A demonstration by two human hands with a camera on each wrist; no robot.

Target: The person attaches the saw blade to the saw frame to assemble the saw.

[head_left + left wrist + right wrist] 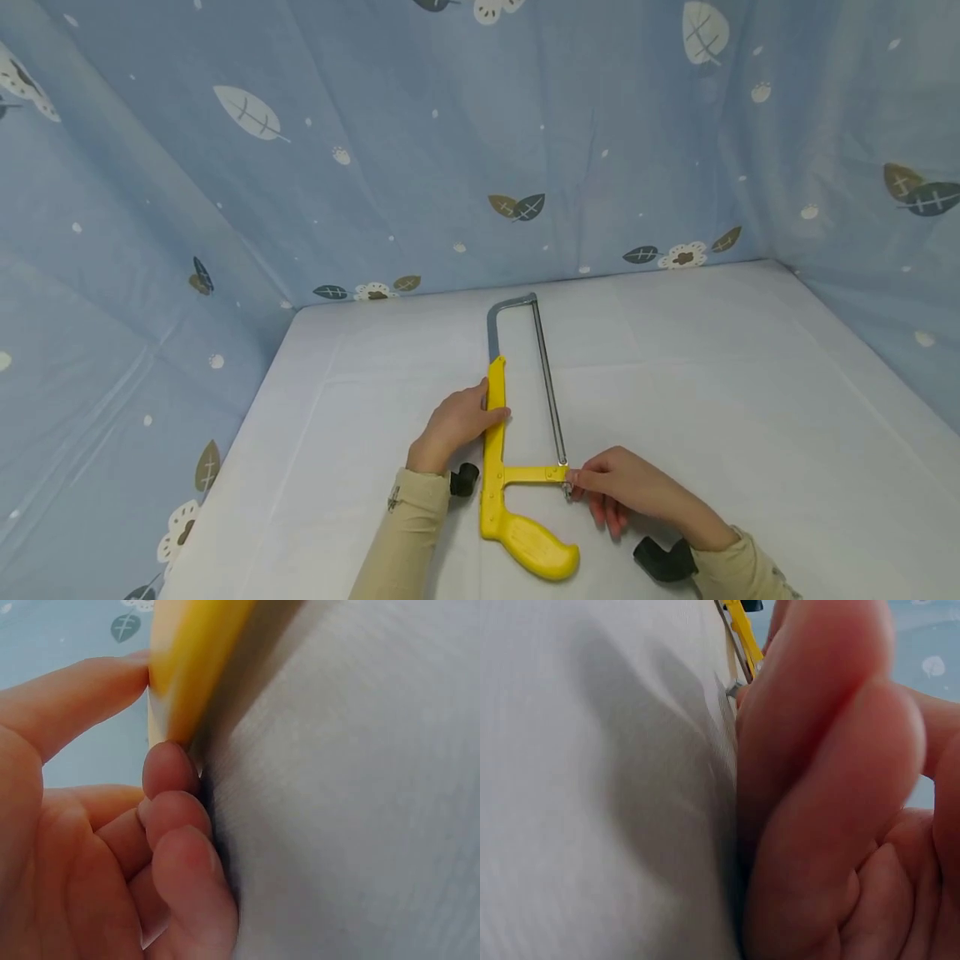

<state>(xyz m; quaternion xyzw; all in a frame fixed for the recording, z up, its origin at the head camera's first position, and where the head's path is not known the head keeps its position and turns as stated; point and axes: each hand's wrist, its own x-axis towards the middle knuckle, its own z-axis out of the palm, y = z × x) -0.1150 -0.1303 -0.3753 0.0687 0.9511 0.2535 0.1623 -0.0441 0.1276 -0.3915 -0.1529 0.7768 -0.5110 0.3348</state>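
Observation:
A hacksaw with a yellow frame and handle and a grey front bow lies on the white surface, its handle toward me. Its thin blade runs along the right side. My left hand grips the yellow frame midway, thumb across the top; the left wrist view shows the fingertips curled against the yellow frame. At the blade's near end, the thumb and index finger of my right hand pinch a small metal wing nut. In the right wrist view the curled fingers hide most of it.
A white cloth covers the flat work surface. Blue patterned fabric hangs behind it and at both sides. Black wrist devices sit close to the surface beside each forearm.

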